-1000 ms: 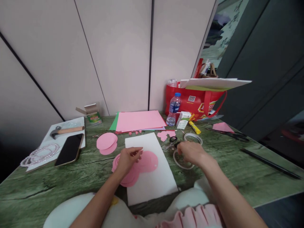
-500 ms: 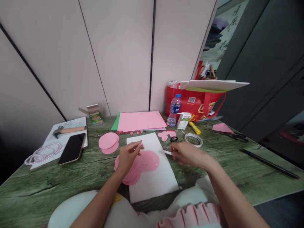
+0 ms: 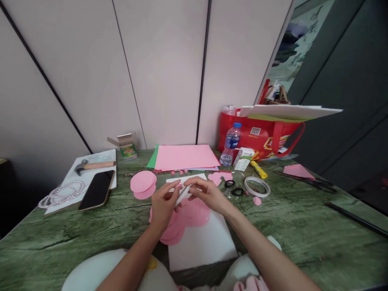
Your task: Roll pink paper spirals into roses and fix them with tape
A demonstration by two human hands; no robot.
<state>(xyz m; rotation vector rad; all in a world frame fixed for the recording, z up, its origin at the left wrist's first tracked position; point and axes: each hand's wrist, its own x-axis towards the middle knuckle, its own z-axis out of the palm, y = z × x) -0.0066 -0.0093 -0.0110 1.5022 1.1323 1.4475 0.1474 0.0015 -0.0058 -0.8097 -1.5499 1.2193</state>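
Note:
My left hand (image 3: 165, 202) pinches a small pink piece (image 3: 178, 187) between thumb and fingertips. Close against it, my right hand (image 3: 204, 193) grips a narrow white strip (image 3: 182, 195), which slants between the two hands. Its exact kind is hard to make out. Both hands are over a white sheet (image 3: 204, 250) lying on the table. Pink paper circles (image 3: 174, 234) overlap on the sheet's left side, and more of them (image 3: 197, 213) lie beneath my hands, partly hidden.
Right of the sheet lie black-handled scissors (image 3: 238, 191), a tape roll (image 3: 257, 186) and a yellow glue stick (image 3: 259, 169). Behind stand a water bottle (image 3: 230, 145) and a red bag (image 3: 257, 139). A phone (image 3: 97, 190) and hammer (image 3: 95, 165) lie left; pink paper (image 3: 186, 157) lies at the back.
My right hand has moved left from beside the scissors, bringing the white strip to my left hand. My left hand still pinches the pink piece. The camera view has shifted a little.

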